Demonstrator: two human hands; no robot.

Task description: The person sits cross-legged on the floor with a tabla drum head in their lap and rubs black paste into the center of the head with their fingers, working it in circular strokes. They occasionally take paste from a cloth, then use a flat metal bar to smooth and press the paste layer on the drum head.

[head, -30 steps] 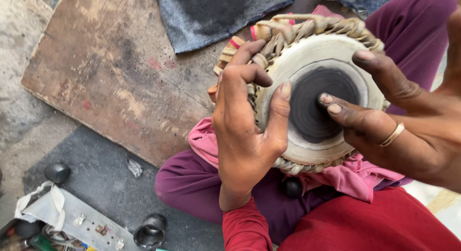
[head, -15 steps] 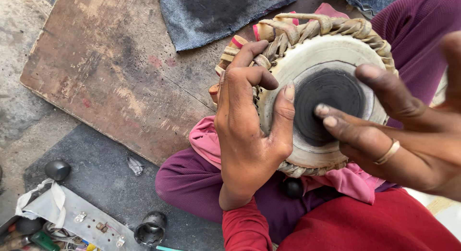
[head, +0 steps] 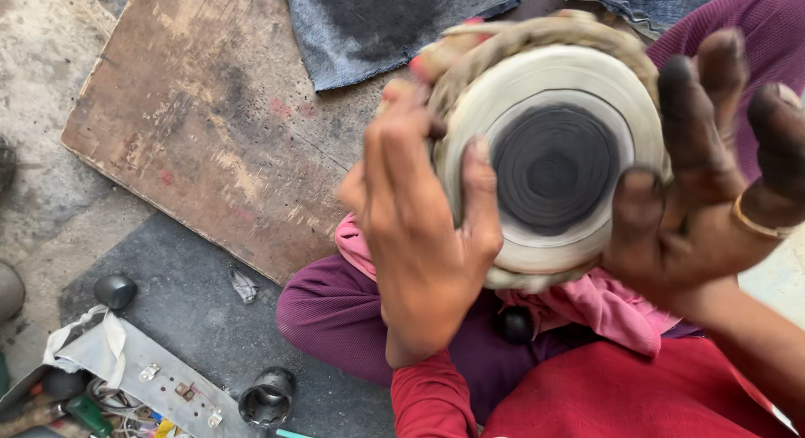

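**Both hands around the small drum in your lap**

Your left hand (head: 423, 237) grips the left edge of the drum (head: 553, 165), which sits tilted up toward you over your lap, resting against a pink cloth (head: 587, 308) and your purple trouser leg (head: 335, 316). The thumb lies flat across the pale skin of the drum head, its tip just short of the black circle (head: 553, 168) in the middle, while the other fingers curl over the braided rim (head: 537, 36) and press close together there.

Your right hand (head: 704, 212) cups the right edge of the drum. Its fingers are spread and darkened, the tips standing up past the rim rather than lying on the skin; a gold ring (head: 755, 224) shows on one of them.

Beyond the drum, a worn wooden board (head: 210, 128) lies on the floor with a piece of grey cloth (head: 394, 27) just above it. Near your left knee sit a small dark cup (head: 267, 398), a round black knob (head: 115, 290), and a tray of small tools (head: 109, 379).
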